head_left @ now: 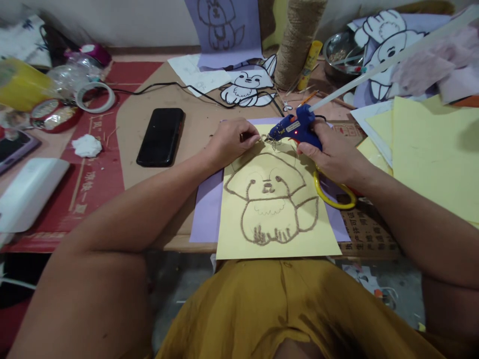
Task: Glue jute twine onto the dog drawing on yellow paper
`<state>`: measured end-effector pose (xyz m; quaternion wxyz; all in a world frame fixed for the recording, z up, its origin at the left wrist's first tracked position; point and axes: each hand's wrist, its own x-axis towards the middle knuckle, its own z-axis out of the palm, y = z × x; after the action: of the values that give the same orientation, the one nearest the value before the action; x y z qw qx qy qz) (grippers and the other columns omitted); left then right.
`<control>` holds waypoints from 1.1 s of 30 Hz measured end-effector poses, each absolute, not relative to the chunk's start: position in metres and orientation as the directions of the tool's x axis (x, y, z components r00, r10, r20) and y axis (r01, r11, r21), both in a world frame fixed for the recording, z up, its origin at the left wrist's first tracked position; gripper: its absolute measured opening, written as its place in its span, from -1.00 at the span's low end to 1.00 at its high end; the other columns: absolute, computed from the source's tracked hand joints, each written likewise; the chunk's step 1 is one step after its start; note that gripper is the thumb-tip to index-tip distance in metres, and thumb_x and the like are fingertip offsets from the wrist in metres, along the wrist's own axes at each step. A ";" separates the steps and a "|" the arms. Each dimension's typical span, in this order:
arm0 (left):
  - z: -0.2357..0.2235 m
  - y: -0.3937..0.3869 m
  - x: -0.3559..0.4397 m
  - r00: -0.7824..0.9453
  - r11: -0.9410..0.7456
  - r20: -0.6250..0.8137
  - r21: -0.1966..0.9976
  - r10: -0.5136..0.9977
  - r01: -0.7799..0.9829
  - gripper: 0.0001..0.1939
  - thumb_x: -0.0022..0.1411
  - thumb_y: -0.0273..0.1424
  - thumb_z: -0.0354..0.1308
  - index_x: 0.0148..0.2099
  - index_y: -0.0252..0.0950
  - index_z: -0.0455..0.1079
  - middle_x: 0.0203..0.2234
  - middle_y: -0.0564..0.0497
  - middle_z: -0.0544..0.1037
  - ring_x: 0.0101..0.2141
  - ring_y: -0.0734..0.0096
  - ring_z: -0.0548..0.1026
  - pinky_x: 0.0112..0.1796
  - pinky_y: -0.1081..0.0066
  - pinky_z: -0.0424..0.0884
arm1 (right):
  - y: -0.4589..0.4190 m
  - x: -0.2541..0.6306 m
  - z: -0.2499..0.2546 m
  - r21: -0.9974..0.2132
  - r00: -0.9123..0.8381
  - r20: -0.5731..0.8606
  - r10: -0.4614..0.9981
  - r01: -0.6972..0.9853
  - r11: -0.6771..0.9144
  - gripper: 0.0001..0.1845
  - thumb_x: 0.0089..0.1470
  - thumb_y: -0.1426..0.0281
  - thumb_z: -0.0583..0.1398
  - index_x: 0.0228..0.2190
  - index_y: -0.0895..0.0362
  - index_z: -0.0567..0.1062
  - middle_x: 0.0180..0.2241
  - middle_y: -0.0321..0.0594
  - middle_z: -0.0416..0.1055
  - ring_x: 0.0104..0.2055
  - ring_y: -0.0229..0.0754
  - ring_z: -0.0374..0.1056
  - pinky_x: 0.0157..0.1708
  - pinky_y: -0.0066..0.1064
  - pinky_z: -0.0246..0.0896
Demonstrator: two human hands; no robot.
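My right hand (335, 152) is wrapped around a blue hot glue gun (301, 128), whose red light is lit. A long white glue stick (359, 79) juts from its back. My left hand (234, 142) is closed in a pinch close to the nozzle, on a thin brown piece of twine (264, 136). Both hands are over the top of a yellow sheet (229, 234) bearing a fox outline (272, 198) in brown twine, with pencil lines for the ears and chest. A purple sheet (205, 219) lies underneath. Yellow-handled scissors (348, 204) lie partly under my right hand.
A black phone (161, 137) lies left of the sheet. Farther left are a tape roll (95, 97), crumpled tissue (87, 145) and a white device (32, 194). A twine spool (299, 42), glue tube (310, 65) and fox cutout (247, 85) stand behind. Yellow paper (437, 159) is at right.
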<state>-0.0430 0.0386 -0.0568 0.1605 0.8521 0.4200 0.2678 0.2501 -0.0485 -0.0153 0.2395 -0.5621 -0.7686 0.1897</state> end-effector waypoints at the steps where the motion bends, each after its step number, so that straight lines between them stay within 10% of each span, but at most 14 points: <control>1: -0.057 0.039 -0.043 0.505 -0.596 0.321 0.497 0.801 0.630 -0.86 0.39 -0.33 0.33 -0.16 -0.24 0.70 -0.32 -0.07 0.68 -0.29 0.28 0.59 -0.17 0.29 0.51 | -0.048 0.251 -0.015 -0.558 -0.252 0.150 0.956 0.777 0.293 -0.51 0.35 -0.03 0.23 0.15 -0.05 0.51 0.09 0.06 0.63 0.08 0.34 0.54 0.08 0.24 0.50; 33: -0.059 0.040 -0.044 0.512 -0.609 0.335 0.503 0.791 0.613 -0.89 0.40 -0.35 0.35 -0.15 -0.20 0.72 -0.33 -0.07 0.68 -0.29 0.25 0.59 -0.16 0.24 0.50 | -0.054 0.248 -0.009 -0.547 -0.243 0.147 0.959 0.788 0.284 -0.51 0.34 0.04 0.25 0.18 -0.03 0.51 0.12 0.07 0.62 0.14 0.39 0.53 0.13 0.30 0.49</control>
<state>-0.0436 0.0398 -0.0594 0.1627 0.8542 0.4108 0.2741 0.2476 -0.0536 -0.0093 0.2325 -0.5694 -0.7667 0.1840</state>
